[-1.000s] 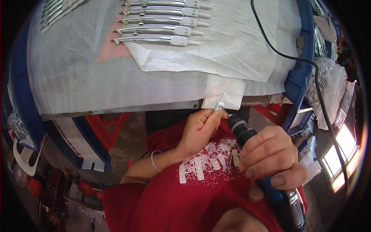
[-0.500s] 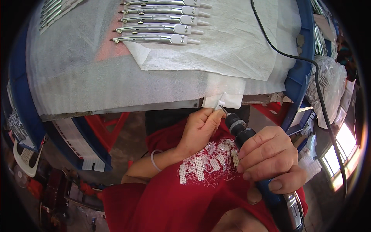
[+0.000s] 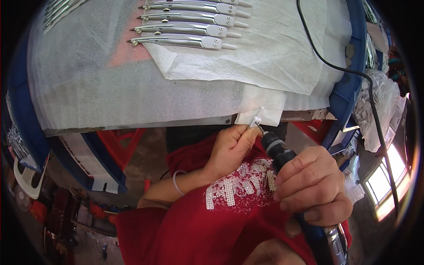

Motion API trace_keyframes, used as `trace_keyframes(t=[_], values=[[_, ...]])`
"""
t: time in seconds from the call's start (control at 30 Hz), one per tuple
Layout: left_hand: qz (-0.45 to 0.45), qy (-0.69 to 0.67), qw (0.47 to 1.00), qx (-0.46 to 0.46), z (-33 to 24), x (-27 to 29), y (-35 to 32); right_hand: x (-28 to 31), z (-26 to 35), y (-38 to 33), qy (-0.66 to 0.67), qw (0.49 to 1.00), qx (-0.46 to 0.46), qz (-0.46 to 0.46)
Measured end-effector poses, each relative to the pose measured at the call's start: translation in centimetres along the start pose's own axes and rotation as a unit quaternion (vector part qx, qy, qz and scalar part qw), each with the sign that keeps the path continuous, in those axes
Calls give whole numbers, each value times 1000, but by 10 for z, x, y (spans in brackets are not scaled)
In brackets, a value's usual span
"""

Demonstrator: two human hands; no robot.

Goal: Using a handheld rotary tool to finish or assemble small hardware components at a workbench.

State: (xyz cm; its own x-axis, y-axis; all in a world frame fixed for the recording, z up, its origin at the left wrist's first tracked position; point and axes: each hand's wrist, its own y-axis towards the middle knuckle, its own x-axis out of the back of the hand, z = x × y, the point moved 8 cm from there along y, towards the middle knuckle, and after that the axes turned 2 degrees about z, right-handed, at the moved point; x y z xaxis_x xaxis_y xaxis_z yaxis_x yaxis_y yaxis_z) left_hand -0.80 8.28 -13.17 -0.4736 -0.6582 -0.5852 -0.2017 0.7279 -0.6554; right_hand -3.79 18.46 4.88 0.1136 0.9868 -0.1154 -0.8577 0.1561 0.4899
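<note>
My right hand [image 3: 314, 185] is wrapped round a dark blue and black electric screwdriver [image 3: 279, 152], tilted so its chuck points up and left. At the table's front edge, my left hand [image 3: 234, 143] pinches a small white plastic piece [image 3: 255, 120] between thumb and fingers. The screwdriver's bit meets this piece just by the left fingertips; the exact contact is too small to make out. Behind the piece lies a folded white pad [image 3: 274, 115] on the table edge. Farther back, several silver drawing compasses [image 3: 181, 40] lie side by side on white cloth.
A black cable [image 3: 329, 65] crosses the table's right side and hangs down. Blue plastic crates [image 3: 346, 90] flank the table. A clear plastic bag [image 3: 375, 104] of parts is at the right. Red stool legs [image 3: 121, 145] show below the table. More compasses [image 3: 62, 13] lie far left.
The view has shifted slightly, so the compasses, cable and both hands sit a little farther right. Both grips and the bit's place at the white piece look the same.
</note>
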Motion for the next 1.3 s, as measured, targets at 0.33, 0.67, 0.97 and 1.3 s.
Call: trace_keyframes(t=[0.33, 0.67, 0.97, 1.3], values=[[-5, 14, 1000, -13, -1, 1, 0, -3, 7, -13, -38, 999, 27, -17], [-2, 10, 1000, -1, -2, 1, -2, 5, 9, -14, -36, 999, 4, -22], [6, -2, 1000, -1, -2, 0, -2, 0, 6, -7, -32, 999, 3, 1], [81, -57, 995, 30, -8, -5, -8, 18, 32, -11, -101, 995, 10, -20]])
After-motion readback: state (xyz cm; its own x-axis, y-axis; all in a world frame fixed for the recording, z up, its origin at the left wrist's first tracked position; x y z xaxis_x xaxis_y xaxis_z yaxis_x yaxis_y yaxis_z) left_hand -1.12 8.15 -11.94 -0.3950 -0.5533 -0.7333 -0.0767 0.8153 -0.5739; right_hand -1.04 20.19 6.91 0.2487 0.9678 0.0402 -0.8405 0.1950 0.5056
